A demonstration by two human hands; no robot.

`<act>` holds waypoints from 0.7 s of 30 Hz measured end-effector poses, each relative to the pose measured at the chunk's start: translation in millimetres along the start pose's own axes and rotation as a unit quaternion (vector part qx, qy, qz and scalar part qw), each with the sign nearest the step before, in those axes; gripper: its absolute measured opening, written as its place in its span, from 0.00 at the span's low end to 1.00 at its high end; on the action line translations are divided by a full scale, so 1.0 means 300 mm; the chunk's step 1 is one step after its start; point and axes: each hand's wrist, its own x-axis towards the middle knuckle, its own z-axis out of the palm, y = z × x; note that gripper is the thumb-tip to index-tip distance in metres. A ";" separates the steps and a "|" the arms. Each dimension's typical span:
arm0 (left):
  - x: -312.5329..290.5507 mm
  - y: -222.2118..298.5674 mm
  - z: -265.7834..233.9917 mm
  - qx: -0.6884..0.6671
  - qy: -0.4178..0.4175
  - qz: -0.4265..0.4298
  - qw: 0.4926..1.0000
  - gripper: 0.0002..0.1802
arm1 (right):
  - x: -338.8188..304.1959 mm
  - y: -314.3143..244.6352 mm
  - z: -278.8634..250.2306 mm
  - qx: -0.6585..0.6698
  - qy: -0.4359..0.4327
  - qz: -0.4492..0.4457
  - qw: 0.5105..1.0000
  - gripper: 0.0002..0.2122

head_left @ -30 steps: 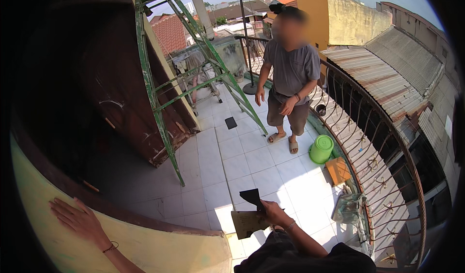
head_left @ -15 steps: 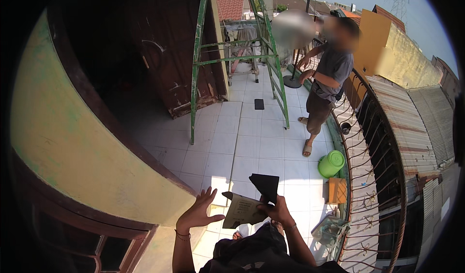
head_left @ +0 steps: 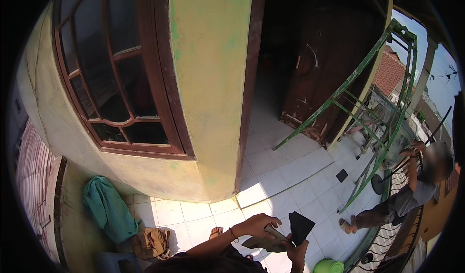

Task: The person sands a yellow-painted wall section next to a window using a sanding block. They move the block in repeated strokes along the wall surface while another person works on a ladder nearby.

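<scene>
Folded sheet: I locate it at 5 o'clock in view, black matte flap raised, beige backing lower. Right hand pinches it near the fold (presumably to keep both flaps under control). Left hand curls at the beige edge; I cannot tell whether it grips. Green stepladder, scuffed, stands splayed at 3 o'clock.

A thin dark bracelet circles the left wrist; the forearm is sleeveless; dark clothing covers the body.
</scene>
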 end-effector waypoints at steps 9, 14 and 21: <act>-0.104 -0.005 0.166 0.104 0.042 -0.059 0.992 0.13 | 0.019 0.063 -0.013 -0.051 -0.033 0.011 0.998 0.09; -0.141 0.027 0.173 0.279 0.025 -0.020 0.960 0.18 | 0.021 0.088 0.022 -0.071 -0.072 -0.035 0.994 0.10; 0.002 0.089 0.333 0.351 -0.037 0.000 0.936 0.04 | -0.033 0.089 -0.047 -0.086 -0.043 0.011 0.995 0.14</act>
